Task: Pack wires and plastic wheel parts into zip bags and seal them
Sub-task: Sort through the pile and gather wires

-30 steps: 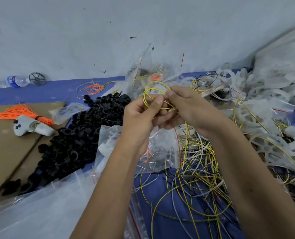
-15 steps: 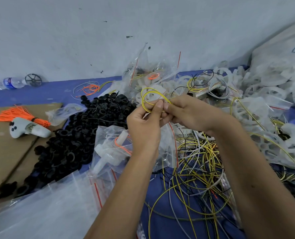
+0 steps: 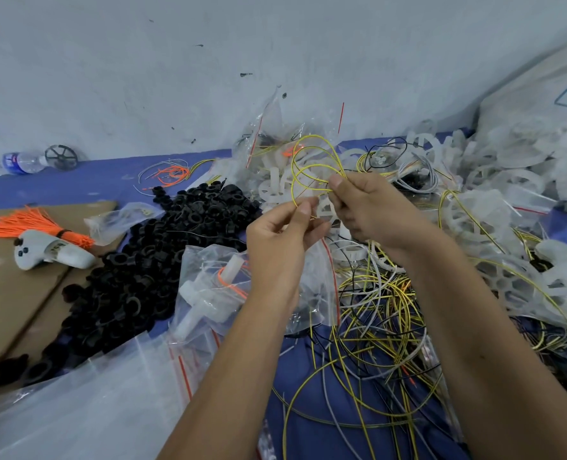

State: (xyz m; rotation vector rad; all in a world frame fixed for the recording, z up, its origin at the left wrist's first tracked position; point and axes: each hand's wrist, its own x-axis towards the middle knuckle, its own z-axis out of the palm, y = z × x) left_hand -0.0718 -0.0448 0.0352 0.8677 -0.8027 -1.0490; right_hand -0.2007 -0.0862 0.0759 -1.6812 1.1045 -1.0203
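Observation:
A yellow wire (image 3: 312, 167) is coiled into a few loops, held up between both hands. My left hand (image 3: 280, 237) pinches one end of the coil between thumb and fingers. My right hand (image 3: 371, 207) pinches the coil's right side. Below them lies a zip bag (image 3: 215, 287) holding a white plastic part and an orange wire. A tangle of loose yellow, grey and black wires (image 3: 375, 313) covers the blue mat on the right. White plastic wheel parts (image 3: 507, 194) are heaped at the far right.
A heap of black plastic rings (image 3: 149, 260) lies left of the hands. Empty zip bags (image 3: 86, 393) are stacked at the lower left. On the cardboard (image 3: 6, 293) sit an orange wire bundle (image 3: 36, 224) and a white controller (image 3: 49, 252). A water bottle (image 3: 19, 162) lies by the wall.
The hands have drawn slightly apart and the yellow coil's loops have opened wider. The bag with the white part has come into view under the left hand.

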